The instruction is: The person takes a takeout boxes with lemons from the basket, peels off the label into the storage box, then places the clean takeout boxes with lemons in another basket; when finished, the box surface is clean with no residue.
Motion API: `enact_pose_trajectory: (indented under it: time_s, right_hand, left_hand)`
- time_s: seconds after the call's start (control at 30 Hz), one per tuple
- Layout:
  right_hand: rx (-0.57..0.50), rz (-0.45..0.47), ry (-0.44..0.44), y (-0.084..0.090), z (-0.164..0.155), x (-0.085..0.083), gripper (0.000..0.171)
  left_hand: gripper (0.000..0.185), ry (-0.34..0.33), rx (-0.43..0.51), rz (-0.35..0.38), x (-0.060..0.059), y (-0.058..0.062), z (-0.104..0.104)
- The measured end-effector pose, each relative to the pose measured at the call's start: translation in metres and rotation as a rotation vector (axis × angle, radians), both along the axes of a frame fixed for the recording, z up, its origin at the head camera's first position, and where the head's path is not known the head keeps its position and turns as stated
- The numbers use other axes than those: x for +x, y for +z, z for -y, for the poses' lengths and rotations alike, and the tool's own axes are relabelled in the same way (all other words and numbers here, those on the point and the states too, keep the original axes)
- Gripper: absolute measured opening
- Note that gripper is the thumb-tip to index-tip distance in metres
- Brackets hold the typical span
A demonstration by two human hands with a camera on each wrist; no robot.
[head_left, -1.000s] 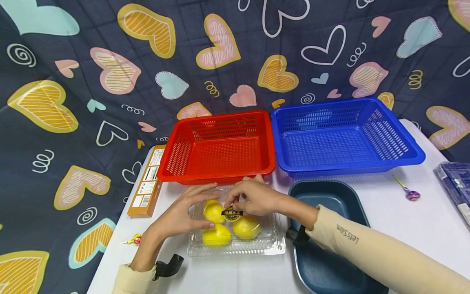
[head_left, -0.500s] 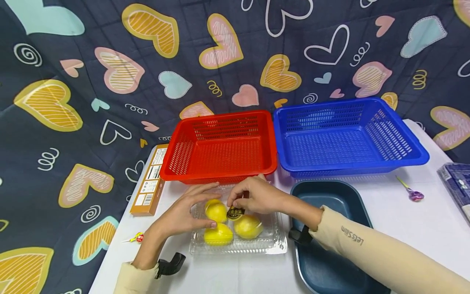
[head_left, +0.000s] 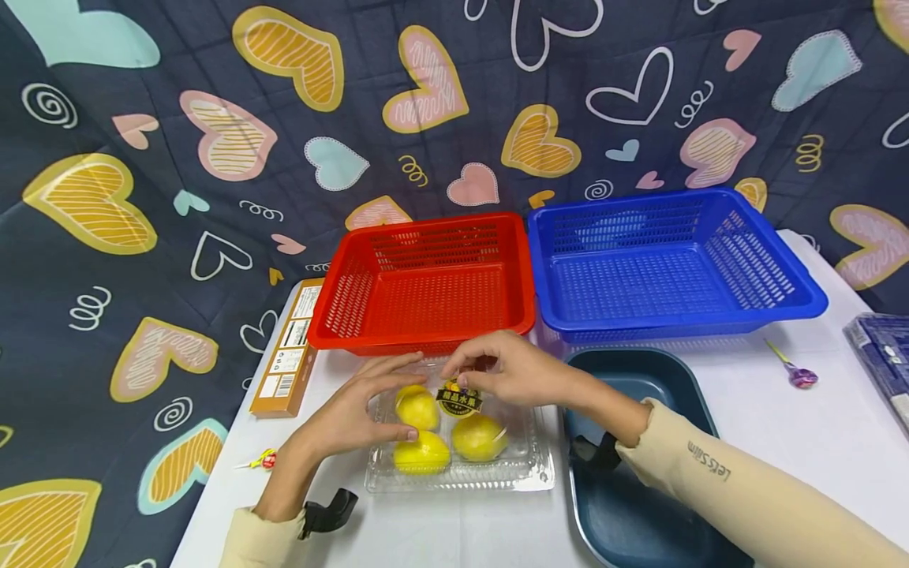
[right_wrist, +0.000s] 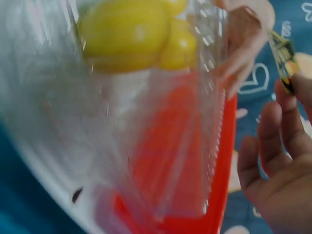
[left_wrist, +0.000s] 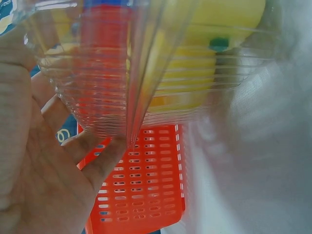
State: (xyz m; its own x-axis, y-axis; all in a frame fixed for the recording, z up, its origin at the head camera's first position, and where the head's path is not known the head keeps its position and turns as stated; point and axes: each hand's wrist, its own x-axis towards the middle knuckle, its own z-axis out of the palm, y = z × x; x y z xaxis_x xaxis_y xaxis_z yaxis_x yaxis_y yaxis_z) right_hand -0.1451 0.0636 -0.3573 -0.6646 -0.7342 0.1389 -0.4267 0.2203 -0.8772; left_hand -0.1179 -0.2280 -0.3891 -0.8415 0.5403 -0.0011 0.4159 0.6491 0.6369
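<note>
While the left hand (head_left: pixel 355 414) rests against the left side of the clear plastic clamshell box (head_left: pixel 460 465), its fingers lie nearly straight along the lid with the fingertips touching the plastic, gripping nothing. The box sits on the white table (head_left: pixel 817 442) directly in front of the red basket (head_left: pixel 423 285) and just left of the dark blue tray (head_left: pixel 639 505). Three yellow lemons (head_left: pixel 479 436) are enclosed in it. The right hand (head_left: pixel 514 371) is positioned over the rear of the box, thumb and forefinger pinching the round black-and-yellow label sticker (head_left: pixel 459 400), which stands partly lifted off the lid; the remaining fingers are loosely bent. In the right wrist view the sticker (right_wrist: pixel 284 58) is seen edge-on between the fingertips, with the lemons (right_wrist: pixel 129 31) visible through the plastic. In the left wrist view the ribbed wall of the box (left_wrist: pixel 146 73) lies against the palm (left_wrist: pixel 34 161). A blue basket (head_left: pixel 671 264) stands beside the red one. An orange carton (head_left: pixel 287 351) lies at the left table edge, a lollipop (head_left: pixel 259 461) near the left forearm, and a second lollipop (head_left: pixel 795 371) to the right of the tray.
</note>
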Motion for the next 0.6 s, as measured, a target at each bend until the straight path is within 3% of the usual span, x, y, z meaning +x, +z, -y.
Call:
enact_pose_trajectory:
  time_s: [0.17, 0.6]
  right_hand:
    - [0.032, -0.017, -0.006, 0.004, -0.022, 0.0, 0.022]
    - [0.076, -0.066, -0.164, 0.006, -0.091, 0.004, 0.025]
  left_hand:
    - [0.066, 0.005, 0.0, 0.003, 0.0, 0.0, -0.001]
    - [0.068, 0.01, -0.003, -0.016, 0.0, -0.001, -0.001]
